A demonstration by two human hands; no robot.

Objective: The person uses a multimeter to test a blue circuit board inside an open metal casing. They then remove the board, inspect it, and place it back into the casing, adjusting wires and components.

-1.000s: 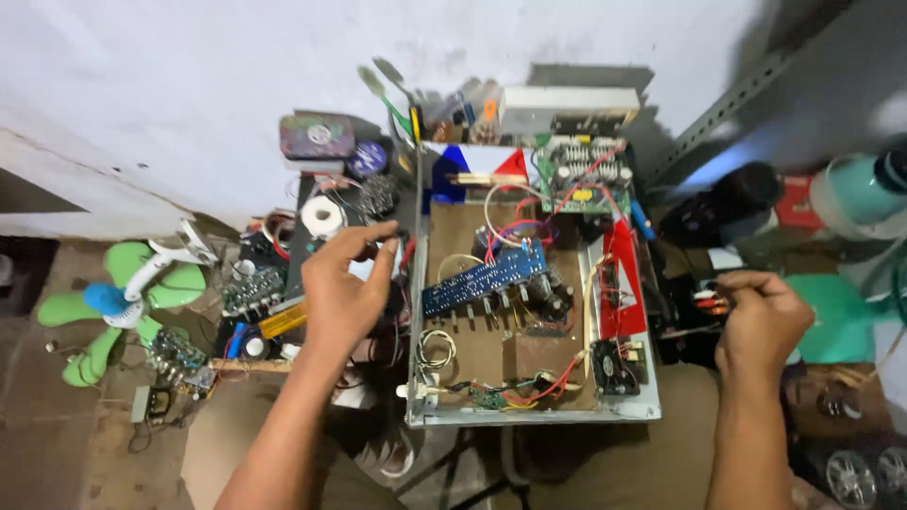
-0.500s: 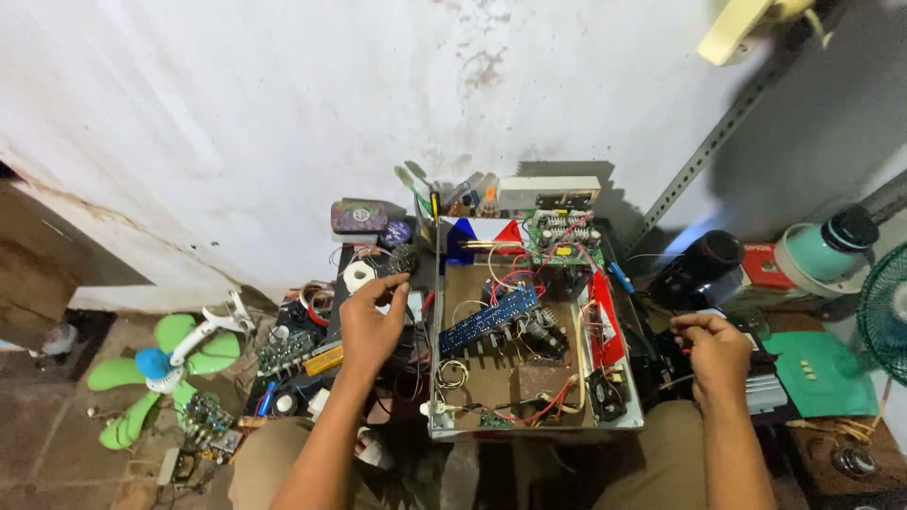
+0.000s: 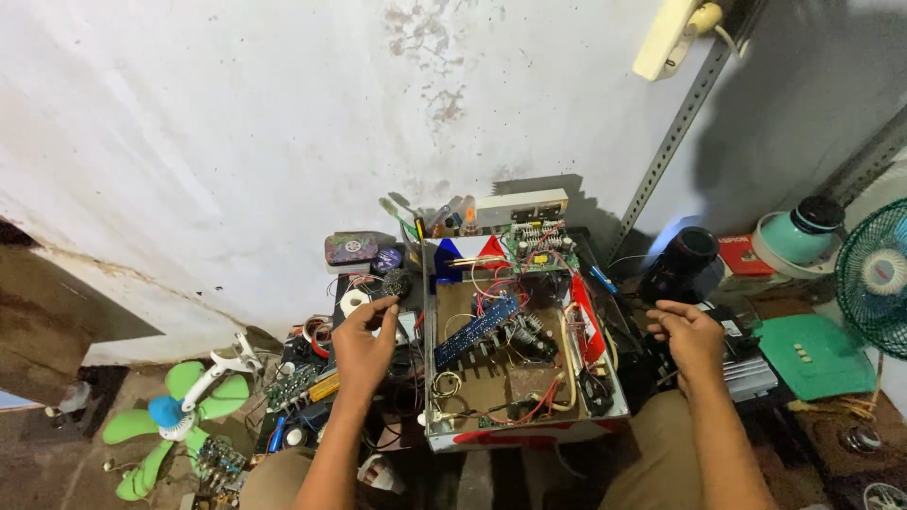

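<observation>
An open metal chassis [image 3: 525,432] full of wires stands between my hands, with a long blue circuit board [image 3: 474,330] lying at a slant inside it. My left hand [image 3: 364,342] is just left of the chassis. Its thumb and forefinger reach up to a small dark round part [image 3: 396,281], and I cannot see whether they grip it. My right hand [image 3: 690,337] hovers to the right of the chassis over dark clutter. Its fingers are loosely curled and apart, with nothing visible in them.
Loose boards, wire coils and tape [image 3: 354,300] litter the left side. A green fan [image 3: 179,417] lies on the floor at lower left. On the right are a black cylinder [image 3: 682,264], a green plate [image 3: 814,356], a teal jar [image 3: 798,236] and a teal fan [image 3: 883,283]. A white wall is behind.
The view has pulled back and tilted up, showing more wall. My right hand no longer shows the red-tipped item it held a second ago. My left hand stays by the chassis's left edge.
</observation>
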